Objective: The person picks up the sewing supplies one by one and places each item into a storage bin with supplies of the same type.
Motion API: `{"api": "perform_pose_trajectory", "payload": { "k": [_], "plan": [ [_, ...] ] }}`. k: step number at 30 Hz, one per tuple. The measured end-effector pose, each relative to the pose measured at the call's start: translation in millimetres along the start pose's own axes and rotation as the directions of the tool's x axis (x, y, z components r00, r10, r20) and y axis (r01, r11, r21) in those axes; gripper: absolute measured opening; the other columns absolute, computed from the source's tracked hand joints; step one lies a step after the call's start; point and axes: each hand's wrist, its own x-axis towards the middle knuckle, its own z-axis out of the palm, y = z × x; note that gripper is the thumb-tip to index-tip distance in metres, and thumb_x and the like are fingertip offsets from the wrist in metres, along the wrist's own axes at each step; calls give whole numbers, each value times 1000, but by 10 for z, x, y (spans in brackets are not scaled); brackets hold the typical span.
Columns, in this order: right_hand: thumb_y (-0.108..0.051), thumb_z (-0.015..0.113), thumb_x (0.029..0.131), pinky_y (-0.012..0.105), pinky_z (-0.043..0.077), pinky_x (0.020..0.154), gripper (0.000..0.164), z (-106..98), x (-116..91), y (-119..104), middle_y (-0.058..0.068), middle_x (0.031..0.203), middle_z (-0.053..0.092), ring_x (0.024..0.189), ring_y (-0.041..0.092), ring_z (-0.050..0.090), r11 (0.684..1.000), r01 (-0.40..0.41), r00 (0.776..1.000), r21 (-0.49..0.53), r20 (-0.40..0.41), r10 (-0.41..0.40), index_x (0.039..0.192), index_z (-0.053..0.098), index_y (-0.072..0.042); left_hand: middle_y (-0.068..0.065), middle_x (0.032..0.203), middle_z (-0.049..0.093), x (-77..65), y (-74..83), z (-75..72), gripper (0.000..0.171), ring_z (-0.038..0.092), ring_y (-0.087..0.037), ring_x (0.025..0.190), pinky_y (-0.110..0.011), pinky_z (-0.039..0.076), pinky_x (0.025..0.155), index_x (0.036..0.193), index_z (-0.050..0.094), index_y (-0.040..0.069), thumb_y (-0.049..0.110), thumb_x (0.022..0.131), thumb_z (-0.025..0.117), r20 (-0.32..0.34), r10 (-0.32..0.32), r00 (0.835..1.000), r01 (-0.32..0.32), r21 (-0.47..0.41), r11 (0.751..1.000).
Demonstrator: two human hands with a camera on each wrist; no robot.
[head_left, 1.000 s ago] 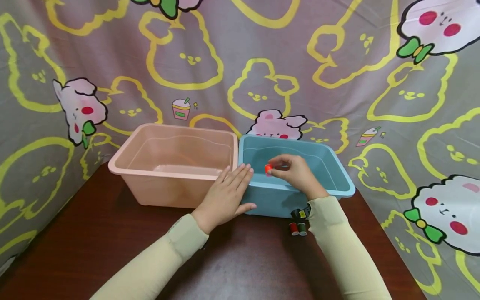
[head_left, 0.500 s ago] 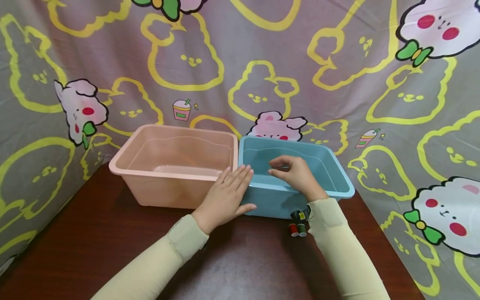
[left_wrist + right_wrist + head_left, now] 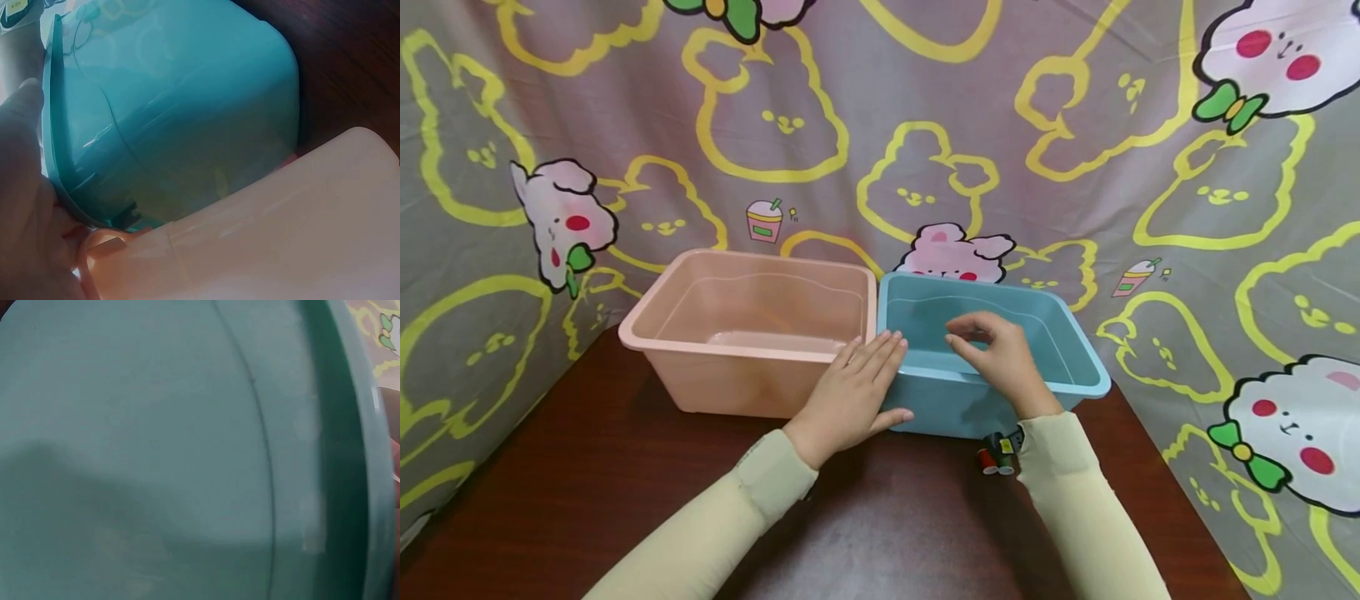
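My left hand (image 3: 850,383) rests with straight fingers across the adjoining rims of a pink plastic tub (image 3: 722,379) and a blue plastic tub (image 3: 936,404). In the left wrist view, that hand (image 3: 25,200) lies along the left, where the rims meet. Over the near part of the blue tub hovers my right hand (image 3: 996,354), its thumb and fingers loosely curved with nothing visible between them. The right wrist view shows mostly the outer wall of the blue tub (image 3: 156,456). Below the right wrist, a red thread spool (image 3: 987,462) and a dark green spool (image 3: 1005,468) stand on the table.
Both tubs stand side by side at the back of a dark brown wooden table (image 3: 880,533). A grey curtain (image 3: 820,100) with cartoon rabbits and bears hangs close behind and on both sides. The near wall hides part of the blue tub's floor.
My right hand has let go of an orange-red spool over the blue tub, and the spool is out of sight. That hand has shifted slightly right. My left hand has stayed put.
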Motion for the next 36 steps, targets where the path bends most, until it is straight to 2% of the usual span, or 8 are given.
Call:
{"api": "perform_pose_trajectory", "payload": {
  "k": [4,8,12,15,19,25,31,36],
  "plan": [
    [-9,77,91,43,57,91,21,0,-67,-23,11,106,73,97,24,71,999,37,998,28,-44,-36,110,74,-1,-12,164,30,-8,-6,10,91,23,-28,154,-49,19,124,159,28,2,64,98,51,-8,1,1000,-1,0,1000],
    [-4,76,91,30,55,94,21,-16,-155,-117,12,109,73,100,26,70,994,46,995,101,-87,-37,111,74,-1,-12,164,30,-10,-7,15,91,23,-27,154,-48,19,124,159,28,2,65,97,51,-13,0,1000,0,5,1000],
    [-2,75,90,20,51,95,22,-12,-244,-155,12,112,72,102,22,69,986,46,993,161,-113,-28,112,74,-2,-12,164,29,-6,-6,19,92,22,-27,154,-47,17,124,159,27,1,66,97,51,-15,1,1000,-1,3,1000],
    [-2,76,90,20,52,95,23,9,-295,-138,10,113,71,102,17,68,979,54,992,197,-122,-30,113,74,-2,-13,165,28,-3,-7,2,93,20,-27,154,-47,16,125,159,26,1,65,97,51,-3,-2,1000,2,-5,1000],
    [2,75,89,22,54,94,25,22,-368,-187,11,113,71,103,21,70,969,68,991,239,-131,-38,113,73,0,-13,165,26,0,-6,-31,93,19,-27,155,-47,14,125,160,25,1,65,97,51,14,-5,1000,5,-20,1000],
    [7,75,87,22,54,92,28,28,-508,-244,13,113,72,103,15,70,956,82,990,282,-133,-46,114,74,-2,-13,166,25,7,-7,-41,94,17,-27,155,-47,13,125,159,25,1,65,97,52,19,-1,1000,2,-36,999],
    [12,73,86,23,54,93,32,22,-648,-262,17,113,71,102,18,70,937,97,990,337,-133,-55,115,73,-1,-13,166,24,14,-3,-39,94,17,-27,155,-47,12,125,160,24,0,65,97,51,22,1,1000,0,-25,1000],
    [12,74,85,23,54,94,33,10,-774,-237,17,113,70,103,17,69,943,83,991,322,-123,-45,116,72,-1,-13,166,24,3,-4,-24,95,16,-27,155,-47,13,125,160,24,1,67,97,50,33,0,999,1,-23,1000]
  ]
}}
